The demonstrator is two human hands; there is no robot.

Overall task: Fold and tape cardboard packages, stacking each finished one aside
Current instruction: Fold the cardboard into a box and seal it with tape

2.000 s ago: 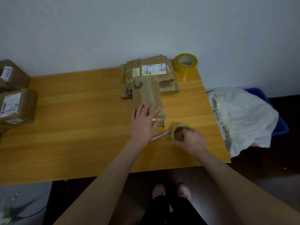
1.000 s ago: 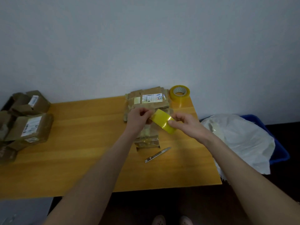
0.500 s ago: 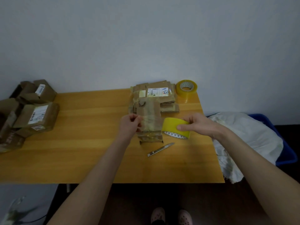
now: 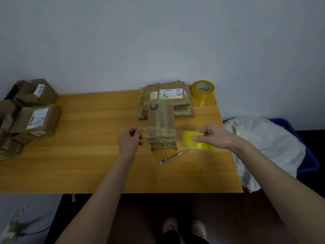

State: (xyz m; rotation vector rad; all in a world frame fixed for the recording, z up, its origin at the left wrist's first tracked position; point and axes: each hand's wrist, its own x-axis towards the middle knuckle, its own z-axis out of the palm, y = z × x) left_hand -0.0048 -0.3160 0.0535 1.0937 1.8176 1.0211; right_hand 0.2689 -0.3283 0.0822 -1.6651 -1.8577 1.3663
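A long folded cardboard package (image 4: 161, 120) lies on the wooden table (image 4: 88, 155), its far end on a pile of flat cardboard (image 4: 167, 97). My right hand (image 4: 213, 136) grips a yellow tape roll (image 4: 195, 144) just right of the package. My left hand (image 4: 130, 140) pinches the free end of the clear tape strip (image 4: 158, 132), which stretches across the package's near end. A metal cutter (image 4: 174, 156) lies on the table in front of the package.
A second tape roll (image 4: 202, 89) stands at the table's far right corner. Several taped boxes (image 4: 35, 118) are stacked at the left edge. A white plastic bag (image 4: 263, 147) sits in a blue bin (image 4: 307, 164) right of the table.
My right hand lifted the tape roll from the table. Both hands then pulled apart, left hand drawing the tape end leftward, so a strip now spans the package.
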